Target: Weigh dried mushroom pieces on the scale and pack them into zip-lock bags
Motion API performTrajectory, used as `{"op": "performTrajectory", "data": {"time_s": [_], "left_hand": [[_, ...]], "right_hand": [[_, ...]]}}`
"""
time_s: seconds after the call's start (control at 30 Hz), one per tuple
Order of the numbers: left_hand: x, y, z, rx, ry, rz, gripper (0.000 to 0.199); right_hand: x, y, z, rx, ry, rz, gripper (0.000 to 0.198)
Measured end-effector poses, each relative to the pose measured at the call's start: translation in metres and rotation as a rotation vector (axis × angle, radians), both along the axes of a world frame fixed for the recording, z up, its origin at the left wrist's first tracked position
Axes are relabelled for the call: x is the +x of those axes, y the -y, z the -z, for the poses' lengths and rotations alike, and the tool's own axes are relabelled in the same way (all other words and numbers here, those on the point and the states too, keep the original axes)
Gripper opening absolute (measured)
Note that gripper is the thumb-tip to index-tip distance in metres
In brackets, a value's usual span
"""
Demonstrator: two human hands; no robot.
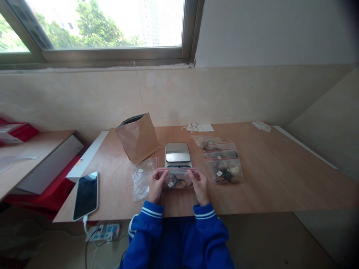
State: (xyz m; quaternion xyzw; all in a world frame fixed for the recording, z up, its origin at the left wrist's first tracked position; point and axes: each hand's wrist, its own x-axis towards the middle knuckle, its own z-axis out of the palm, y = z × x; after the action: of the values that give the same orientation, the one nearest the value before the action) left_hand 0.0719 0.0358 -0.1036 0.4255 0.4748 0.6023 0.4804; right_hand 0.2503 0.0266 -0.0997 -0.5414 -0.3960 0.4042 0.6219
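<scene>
Between my hands is a clear zip bag (179, 181) with a red-edged seal, a small white label and brown, dark pieces inside. My left hand (156, 185) pinches the seal near its left end. The right end is pinched by my right hand (199, 184), thumb on top. Just beyond the bag sits a small digital scale (177, 153) with a bare metal plate; the bag hides part of its front edge. Left of my left hand lie clear plastic bags (141, 181) that look flat. To the right, several filled zip bags (227, 170) overlap in a row.
An upright brown paper bag (138, 138) stands open behind the clear bags. A phone (86, 196) on a charging cable lies at the table's left edge. Whitish scraps (191, 127) and a white card (205, 127) rest by the wall. A power strip (106, 232) is below the table.
</scene>
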Motion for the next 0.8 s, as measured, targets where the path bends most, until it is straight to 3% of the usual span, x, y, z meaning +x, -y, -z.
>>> {"op": "performTrajectory", "data": {"time_s": [0.2,0.43,0.8], "left_hand": [[0.0,0.0,-0.002,0.015,-0.007,-0.002,0.028],[0.004,0.002,-0.008,-0.071,0.094,0.099,0.031],[0.003,0.001,-0.008,0.0,0.026,0.07,0.028]], "right_hand": [[0.001,0.0,0.002,-0.012,-0.006,-0.003,0.042],[0.0,0.001,0.008,-0.02,-0.099,-0.142,0.037],[-0.001,0.003,0.001,0.007,-0.06,-0.142,0.034]]}}
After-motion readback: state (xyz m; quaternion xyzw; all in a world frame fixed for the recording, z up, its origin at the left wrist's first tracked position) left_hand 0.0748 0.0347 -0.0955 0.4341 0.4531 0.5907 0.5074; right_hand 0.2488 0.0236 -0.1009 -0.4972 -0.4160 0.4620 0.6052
